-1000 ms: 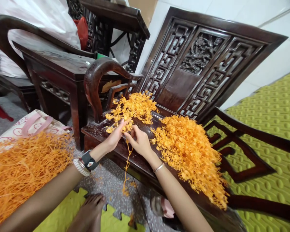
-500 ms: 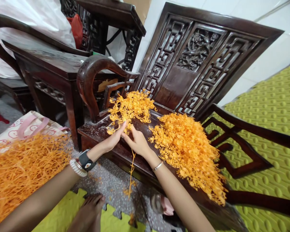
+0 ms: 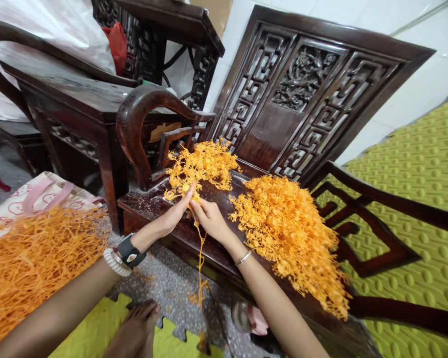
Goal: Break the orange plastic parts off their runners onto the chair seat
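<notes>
My left hand (image 3: 174,215) and my right hand (image 3: 211,217) meet over the front of the dark wooden chair seat (image 3: 184,231). Between their closed fingers is an orange plastic flower piece, only partly visible. From beneath them an orange strand (image 3: 201,253) dangles toward the floor. Just past my fingertips lies a small heap of orange curly flower pieces (image 3: 209,161). To the right of my right hand a larger heap of the same pieces (image 3: 291,228) covers much of the seat.
A mass of loose orange strands (image 3: 41,263) lies at the left, against a white bag with pink handles (image 3: 65,194). The chair's curved armrest (image 3: 134,119) and carved backrest (image 3: 261,134) rise behind. Bare feet (image 3: 138,323) rest near yellow-green foam mats (image 3: 179,343). A dark side table (image 3: 78,94) stands left.
My right hand has shifted slightly left and closer against my left fingers. More of the orange strand now shows below the hands. Both heaps look the same.
</notes>
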A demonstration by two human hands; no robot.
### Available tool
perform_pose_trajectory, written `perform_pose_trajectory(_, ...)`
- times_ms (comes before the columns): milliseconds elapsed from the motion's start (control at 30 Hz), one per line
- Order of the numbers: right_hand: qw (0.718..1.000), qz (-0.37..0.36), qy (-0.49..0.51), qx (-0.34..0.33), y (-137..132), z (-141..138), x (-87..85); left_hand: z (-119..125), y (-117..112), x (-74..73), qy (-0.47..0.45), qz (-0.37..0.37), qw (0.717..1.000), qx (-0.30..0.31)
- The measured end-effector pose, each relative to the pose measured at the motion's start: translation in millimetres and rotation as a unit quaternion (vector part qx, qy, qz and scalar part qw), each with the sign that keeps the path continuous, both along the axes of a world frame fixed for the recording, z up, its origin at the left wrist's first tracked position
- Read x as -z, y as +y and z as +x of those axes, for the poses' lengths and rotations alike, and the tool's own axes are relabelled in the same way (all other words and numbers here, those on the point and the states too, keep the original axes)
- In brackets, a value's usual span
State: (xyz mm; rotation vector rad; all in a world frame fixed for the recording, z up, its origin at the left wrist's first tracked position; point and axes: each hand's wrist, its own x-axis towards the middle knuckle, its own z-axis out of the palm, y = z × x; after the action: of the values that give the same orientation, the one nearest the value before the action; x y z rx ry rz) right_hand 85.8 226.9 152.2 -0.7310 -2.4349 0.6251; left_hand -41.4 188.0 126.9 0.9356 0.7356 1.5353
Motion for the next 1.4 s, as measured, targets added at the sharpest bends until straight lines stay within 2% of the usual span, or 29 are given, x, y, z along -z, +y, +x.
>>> perform_pose_trajectory(100,0.992,0.099,-0.037,0.067,1,0,-0.7,-1,-2,-2.4,0.005,0.014,1.0,-0.006)
perform_pose_trajectory(200,0.969,0.201,-0.061,0.132,1,1,-2.7,-4,-3,-4.9,-0.011,0.02,0.998,0.064)
perform_pose_trajectory(267,0.958,0.234,-0.068,0.15,0,0,-3.5,-6,-2,-5.9,-0.042,0.004,0.994,0.103)
perform_pose_trajectory(367,0.956,0.237,-0.064,0.159,-1,-2,-2.1,-8,1,-6.2,-0.115,-0.039,0.987,0.102)
perform_pose_trajectory(533,0.981,0.14,-0.001,0.133,2,-8,3.3,-10,7,-5.0,-0.204,-0.095,0.971,0.078)
perform_pose_trajectory(667,0.997,0.035,0.061,0.037,8,-13,8.4,-15,11,-2.7,-0.236,-0.116,0.963,0.053)
perform_pose_trajectory(767,0.994,-0.057,0.087,-0.028,13,-13,12.3,-17,14,-1.1,-0.251,-0.126,0.959,0.041)
perform_pose_trajectory(867,0.979,-0.16,0.114,-0.059,15,-10,14.5,-17,13,-1.1,-0.258,-0.132,0.957,0.038)
perform_pose_trajectory(967,0.942,-0.286,0.154,-0.083,15,-7,14.1,-16,10,-3.0,-0.261,-0.133,0.956,0.036)
perform_pose_trajectory(1033,0.918,-0.342,0.177,-0.097,15,-6,13.4,-15,7,-4.7,-0.262,-0.131,0.955,0.038)
perform_pose_trajectory(1233,0.886,-0.389,0.215,-0.13,15,-8,14.1,-20,6,-6.1,-0.268,-0.133,0.952,0.062)
perform_pose_trajectory(1400,0.859,-0.445,0.225,-0.112,13,-10,14.6,-31,10,-3.4,-0.257,-0.163,0.946,0.116)
